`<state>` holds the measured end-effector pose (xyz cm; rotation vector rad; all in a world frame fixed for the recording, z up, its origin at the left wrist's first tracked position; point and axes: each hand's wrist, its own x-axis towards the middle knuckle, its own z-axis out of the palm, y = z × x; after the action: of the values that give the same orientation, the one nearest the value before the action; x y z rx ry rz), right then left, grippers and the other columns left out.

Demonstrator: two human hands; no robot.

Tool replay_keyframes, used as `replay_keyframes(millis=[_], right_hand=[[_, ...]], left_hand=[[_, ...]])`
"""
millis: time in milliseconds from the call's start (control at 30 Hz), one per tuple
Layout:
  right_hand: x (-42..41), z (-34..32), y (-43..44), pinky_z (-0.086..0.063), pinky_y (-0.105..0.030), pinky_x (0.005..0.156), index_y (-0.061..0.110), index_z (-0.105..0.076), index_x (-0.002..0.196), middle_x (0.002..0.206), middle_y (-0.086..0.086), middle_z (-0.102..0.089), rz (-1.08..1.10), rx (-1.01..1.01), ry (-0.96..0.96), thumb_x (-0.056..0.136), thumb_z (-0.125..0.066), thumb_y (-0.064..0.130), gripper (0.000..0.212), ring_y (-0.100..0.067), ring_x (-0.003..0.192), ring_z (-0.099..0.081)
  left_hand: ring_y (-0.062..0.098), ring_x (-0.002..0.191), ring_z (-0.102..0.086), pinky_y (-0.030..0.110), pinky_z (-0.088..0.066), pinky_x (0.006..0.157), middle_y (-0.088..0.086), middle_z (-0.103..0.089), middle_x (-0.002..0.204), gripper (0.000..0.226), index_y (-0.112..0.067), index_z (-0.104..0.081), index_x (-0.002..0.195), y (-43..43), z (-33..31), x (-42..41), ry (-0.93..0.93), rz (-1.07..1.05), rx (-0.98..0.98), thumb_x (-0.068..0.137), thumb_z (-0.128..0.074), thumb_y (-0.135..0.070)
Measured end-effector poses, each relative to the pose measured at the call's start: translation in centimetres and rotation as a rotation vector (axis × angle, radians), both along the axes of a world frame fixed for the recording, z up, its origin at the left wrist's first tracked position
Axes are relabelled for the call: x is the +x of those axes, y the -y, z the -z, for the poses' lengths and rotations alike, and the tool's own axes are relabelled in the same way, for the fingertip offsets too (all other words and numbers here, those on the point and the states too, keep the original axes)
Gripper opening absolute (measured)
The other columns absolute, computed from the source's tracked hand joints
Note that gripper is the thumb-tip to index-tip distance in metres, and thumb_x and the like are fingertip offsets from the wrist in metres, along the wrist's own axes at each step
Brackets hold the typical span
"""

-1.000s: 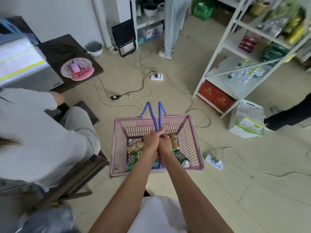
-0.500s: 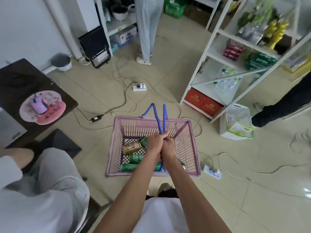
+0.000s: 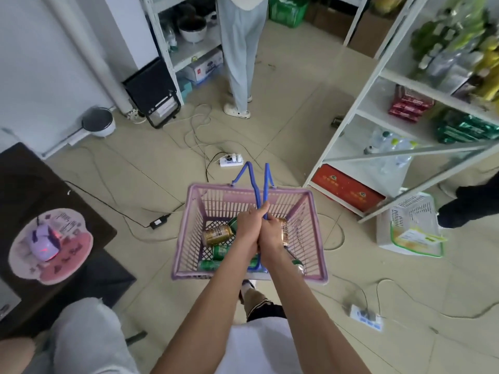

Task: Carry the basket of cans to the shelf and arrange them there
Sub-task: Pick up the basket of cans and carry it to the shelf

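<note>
Two fists, left hand [image 3: 247, 228] & right hand [image 3: 270, 234], wrap the handles [image 3: 266, 182], prob. the best hold: stiff basket [image 3: 186, 238] looks heavyish w/ loose cans [image 3: 217, 234] apt to roll.

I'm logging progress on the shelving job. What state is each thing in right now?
Pink basket: held up, cans inside.
Blue handles: raised together, gripped by both hands.
Left hand: gripping the handles.
Right hand: gripping the handles.
Gold can: lying on its side.
Green cans: lying on their sides.
White shelf: ahead to the right, stocked.
</note>
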<state>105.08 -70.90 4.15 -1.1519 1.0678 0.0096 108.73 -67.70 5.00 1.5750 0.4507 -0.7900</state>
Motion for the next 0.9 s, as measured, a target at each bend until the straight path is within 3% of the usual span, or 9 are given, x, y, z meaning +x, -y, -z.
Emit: replay_keyframes(millis=[33, 67, 267, 433, 533, 633, 700, 800, 900], right_hand=[[1.7, 0.2, 1.1, -0.062, -0.037, 0.065, 0.008, -0.073, 0.107, 0.088, -0.011, -0.076, 0.010, 0.002, -0.003, 0.098, -0.060, 0.017, 0.018, -0.027, 0.083, -0.075], [3.4, 0.2, 2.1, -0.060, -0.035, 0.062, 0.009, -0.074, 0.103, 0.083, -0.009, -0.076, 0.021, 0.006, -0.002, 0.099, -0.060, 0.015, 0.016, -0.025, 0.080, -0.074], [13.0, -0.8, 7.5, -0.060, -0.033, 0.069, 0.007, -0.070, 0.107, 0.093, -0.012, -0.075, 0.065, -0.012, 0.037, 0.100, -0.059, 0.014, 0.015, -0.025, 0.087, -0.073], [20.5, -2.2, 11.4, -0.056, -0.023, 0.057, 0.018, -0.067, 0.090, 0.090, -0.010, -0.074, 0.069, -0.040, 0.068, 0.101, -0.060, 0.019, 0.014, -0.020, 0.081, -0.072], [25.0, -2.0, 13.7, -0.056, -0.027, 0.065, 0.008, -0.069, 0.107, 0.097, -0.013, -0.073, 0.065, -0.056, 0.075, 0.102, -0.057, 0.018, 0.016, -0.027, 0.091, -0.073], [30.0, -1.7, 16.6, -0.054, -0.023, 0.065, 0.004, -0.068, 0.115, 0.096, -0.013, -0.072, 0.079, -0.081, 0.060, 0.102, -0.056, 0.016, 0.021, -0.025, 0.090, -0.072], [33.6, -1.6, 18.8, -0.055, -0.018, 0.061, 0.006, -0.069, 0.109, 0.088, -0.008, -0.071, 0.084, -0.137, 0.033, 0.102, -0.055, 0.014, 0.018, -0.011, 0.075, -0.070], [38.0, -1.5, 21.9, -0.060, -0.032, 0.084, 0.004, -0.066, 0.111, 0.087, -0.004, -0.069, 0.093, -0.133, 0.006, 0.105, -0.051, 0.013, 0.019, -0.008, 0.074, -0.065], [41.9, -1.7, 25.1, -0.059, -0.022, 0.072, 0.003, -0.069, 0.117, 0.096, -0.009, -0.075, 0.153, -0.160, -0.040, 0.102, -0.055, 0.015, 0.024, -0.016, 0.084, -0.071]], left_hand=[[0.033, 0.113, -0.066, 0.042, -0.054, 0.096, 0.020, -0.069, 0.116, 0.055, -0.003, -0.068, 0.118, 1.0, -0.1, 1.9, 0.014, 0.032, 0.014, 0.093, -0.063, -0.052], [0.034, 0.111, -0.068, 0.041, -0.055, 0.092, 0.019, -0.071, 0.112, 0.049, -0.005, -0.070, 0.111, 1.9, -0.1, 3.7, 0.032, 0.054, 0.025, 0.093, -0.064, -0.050], [0.014, 0.082, -0.070, 0.020, -0.048, 0.061, 0.007, -0.072, 0.094, 0.031, -0.011, -0.070, 0.093, 7.1, -1.7, 13.6, 0.056, 0.105, -0.039, 0.094, -0.068, -0.042], [0.027, 0.091, -0.072, 0.036, -0.056, 0.077, 0.013, -0.074, 0.097, 0.034, -0.004, -0.070, 0.101, 11.0, -2.7, 21.0, 0.049, 0.071, -0.090, 0.091, -0.072, -0.036], [0.020, 0.079, -0.071, 0.027, -0.051, 0.065, 0.008, -0.073, 0.086, 0.028, -0.007, -0.070, 0.090, 13.7, -2.5, 25.8, 0.063, 0.086, -0.087, 0.092, -0.072, -0.035], [0.025, 0.088, -0.073, 0.033, -0.056, 0.076, 0.013, -0.075, 0.094, 0.029, -0.008, -0.071, 0.089, 16.8, -1.8, 31.0, 0.045, 0.123, -0.093, 0.092, -0.070, -0.036], [0.027, 0.089, -0.074, 0.037, -0.057, 0.082, 0.012, -0.076, 0.091, 0.029, -0.008, -0.073, 0.087, 19.0, -1.3, 34.4, 0.016, 0.125, -0.120, 0.089, -0.072, -0.037], [0.023, 0.083, -0.071, 0.036, -0.054, 0.079, 0.009, -0.073, 0.087, 0.026, -0.011, -0.073, 0.082, 22.4, -0.7, 38.9, 0.010, 0.147, -0.121, 0.089, -0.072, -0.036], [0.019, 0.081, -0.069, 0.034, -0.053, 0.078, 0.007, -0.070, 0.086, 0.024, -0.014, -0.070, 0.078, 25.8, -0.6, 42.9, 0.010, 0.171, -0.123, 0.090, -0.072, -0.034]])
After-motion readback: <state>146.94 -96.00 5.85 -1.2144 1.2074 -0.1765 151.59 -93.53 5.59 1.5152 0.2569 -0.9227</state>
